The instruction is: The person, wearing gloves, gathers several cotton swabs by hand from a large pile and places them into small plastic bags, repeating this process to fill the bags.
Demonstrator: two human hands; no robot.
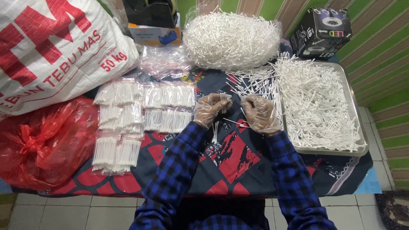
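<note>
Surface: low table (238, 170) under a dark cloth with red and blue patterns, tiled floor at the near edge, green-striped wall far right.
Left hand (209, 110): in a clear plastic glove, blue checked sleeve, fingers closed on a small bundle of white sticks (223, 103) held upright at the table's middle.
Right hand (260, 113): gloved likewise, curled loosely, fingertips just beside the bundle; cannot tell whether touching it.
Loose sticks (232, 123): a few lying on the cloth between and just near of both hands.
Metal tray (355, 115): right of the right hand, heaped with loose white sticks.
Clear bag of sticks (232, 40): far side, bulging full, more sticks spilled on the cloth below it.
Packed pouches (140, 115): left of the left hand, small clear packets of sticks laid in rows.
Red plastic bag (42, 145): near left, crumpled.
White sack (55, 51): far left, red print.
Black box (321, 32): far right corner.
Tape dispenser (151, 12): far centre, on a carton.
</note>
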